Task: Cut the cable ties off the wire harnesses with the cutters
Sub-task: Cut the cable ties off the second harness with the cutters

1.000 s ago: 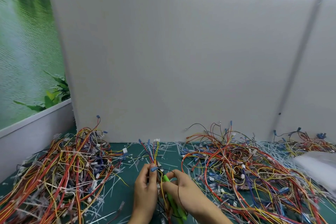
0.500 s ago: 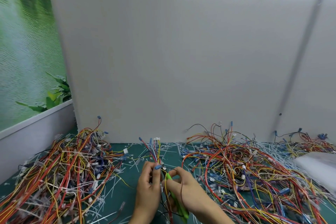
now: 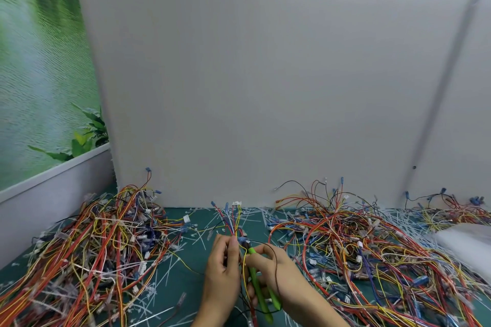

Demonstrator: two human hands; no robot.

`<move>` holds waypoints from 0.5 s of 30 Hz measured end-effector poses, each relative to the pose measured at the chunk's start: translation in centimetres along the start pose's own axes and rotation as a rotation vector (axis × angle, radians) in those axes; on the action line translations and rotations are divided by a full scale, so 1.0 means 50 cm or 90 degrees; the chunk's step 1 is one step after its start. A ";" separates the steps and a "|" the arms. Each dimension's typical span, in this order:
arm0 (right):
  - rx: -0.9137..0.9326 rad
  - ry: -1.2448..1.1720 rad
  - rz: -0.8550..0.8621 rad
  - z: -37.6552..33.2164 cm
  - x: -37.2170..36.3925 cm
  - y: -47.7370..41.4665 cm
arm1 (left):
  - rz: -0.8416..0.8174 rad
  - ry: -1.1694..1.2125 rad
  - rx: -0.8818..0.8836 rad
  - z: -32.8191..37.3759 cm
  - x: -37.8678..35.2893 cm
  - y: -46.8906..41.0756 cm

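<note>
I see left hand pinching wire bundle upright, between two big wire piles on green surface. Right hand squeezes green cutters, tip right beside bundle. Cutting step, I think. Next: nip tie only, miss wires. Tie too small to see.

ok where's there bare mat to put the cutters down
Barest is the green mat between the left wire pile and the left hand, though cut tie scraps litter it. A thinner strip lies along the white wall, beyond the held harness. Right of the right hand, the right wire pile covers everything.
</note>
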State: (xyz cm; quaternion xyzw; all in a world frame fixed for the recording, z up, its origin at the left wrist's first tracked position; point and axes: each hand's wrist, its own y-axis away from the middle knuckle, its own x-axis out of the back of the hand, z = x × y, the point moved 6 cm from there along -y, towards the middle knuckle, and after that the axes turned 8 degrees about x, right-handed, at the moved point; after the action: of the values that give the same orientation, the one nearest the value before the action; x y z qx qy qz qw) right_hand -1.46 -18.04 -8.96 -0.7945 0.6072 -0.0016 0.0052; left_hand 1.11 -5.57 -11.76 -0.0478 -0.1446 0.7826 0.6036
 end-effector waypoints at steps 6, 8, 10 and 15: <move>0.006 -0.046 -0.003 -0.002 -0.002 -0.001 | 0.010 -0.002 0.015 0.000 0.001 -0.001; 0.017 -0.053 0.020 -0.003 0.005 -0.005 | 0.020 0.001 0.017 0.001 0.004 -0.003; 0.030 -0.062 0.053 -0.005 0.018 -0.010 | 0.022 0.015 0.018 0.005 0.008 -0.005; 0.039 -0.101 0.118 -0.004 0.049 -0.019 | -0.010 0.035 0.037 0.009 0.008 -0.011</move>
State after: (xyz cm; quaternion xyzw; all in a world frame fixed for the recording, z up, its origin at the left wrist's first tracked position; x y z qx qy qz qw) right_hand 0.07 -20.14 -8.74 -0.7323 0.6753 0.0430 0.0774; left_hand 1.40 -5.14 -11.17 -0.0501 -0.1056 0.7799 0.6149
